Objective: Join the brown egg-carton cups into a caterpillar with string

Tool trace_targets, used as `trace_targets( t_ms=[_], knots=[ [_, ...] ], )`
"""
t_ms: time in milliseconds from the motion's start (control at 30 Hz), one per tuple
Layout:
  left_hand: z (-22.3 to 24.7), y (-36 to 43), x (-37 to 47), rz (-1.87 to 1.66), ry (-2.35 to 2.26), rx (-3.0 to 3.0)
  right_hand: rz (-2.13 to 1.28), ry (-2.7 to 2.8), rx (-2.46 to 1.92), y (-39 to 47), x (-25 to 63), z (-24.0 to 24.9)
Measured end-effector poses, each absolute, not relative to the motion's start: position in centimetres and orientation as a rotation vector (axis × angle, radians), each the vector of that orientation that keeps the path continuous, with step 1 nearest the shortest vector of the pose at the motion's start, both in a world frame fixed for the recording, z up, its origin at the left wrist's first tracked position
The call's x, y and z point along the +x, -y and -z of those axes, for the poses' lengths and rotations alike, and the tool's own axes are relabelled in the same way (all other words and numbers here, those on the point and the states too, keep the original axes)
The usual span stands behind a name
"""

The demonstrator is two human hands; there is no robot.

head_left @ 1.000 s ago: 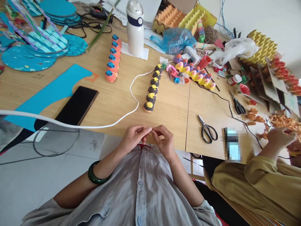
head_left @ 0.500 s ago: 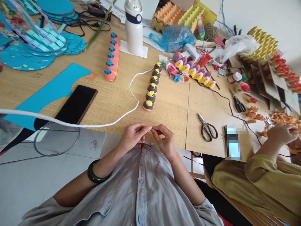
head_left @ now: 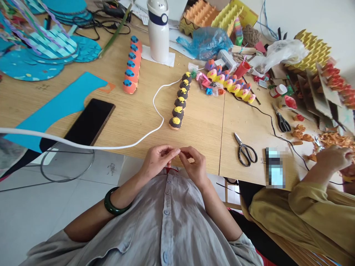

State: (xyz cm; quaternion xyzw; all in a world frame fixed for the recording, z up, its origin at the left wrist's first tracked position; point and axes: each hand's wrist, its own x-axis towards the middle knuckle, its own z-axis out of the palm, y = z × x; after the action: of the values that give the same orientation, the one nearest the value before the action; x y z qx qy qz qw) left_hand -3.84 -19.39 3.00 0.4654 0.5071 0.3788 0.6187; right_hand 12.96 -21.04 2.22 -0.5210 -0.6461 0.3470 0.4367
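My left hand (head_left: 158,159) and my right hand (head_left: 195,164) meet at the table's front edge, thumbs and forefingers pinched together. Whatever lies between the fingertips, if anything, is too small to make out. Just beyond them on the table is a strip of egg-carton cups (head_left: 178,112), painted black with yellow tops. Farther back to the left lies an orange strip of egg-carton cups (head_left: 131,75) with blue tops. A white cable (head_left: 149,136) curves across the table left of the black strip. Scissors (head_left: 244,150) with black handles rest to the right.
A dark phone (head_left: 90,122) and a blue paper cutout (head_left: 59,101) lie at left. A white bottle (head_left: 158,35) stands at the back. Yellow and purple carton cups (head_left: 235,87) sit back right. At right, a co-worker's hand (head_left: 334,159) is over orange scraps, near a pixelated patch (head_left: 275,173).
The view has shifted very slightly. My hands keep the same pinched pose at the table edge, and nothing on the table has visibly moved.
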Motion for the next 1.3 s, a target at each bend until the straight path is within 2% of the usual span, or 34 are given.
trace_targets(
  t_ms=[467,1300],
  knots=[
    [-2.83,19.22,-3.96,-0.898,-1.15,0.972,-0.937,1.473,-1.295,21.12,12.76,-2.69],
    [-2.47,19.12,-3.75,-0.88,-1.09,0.922,-0.911,1.56,-1.303,20.9,12.74,-2.38]
  ],
)
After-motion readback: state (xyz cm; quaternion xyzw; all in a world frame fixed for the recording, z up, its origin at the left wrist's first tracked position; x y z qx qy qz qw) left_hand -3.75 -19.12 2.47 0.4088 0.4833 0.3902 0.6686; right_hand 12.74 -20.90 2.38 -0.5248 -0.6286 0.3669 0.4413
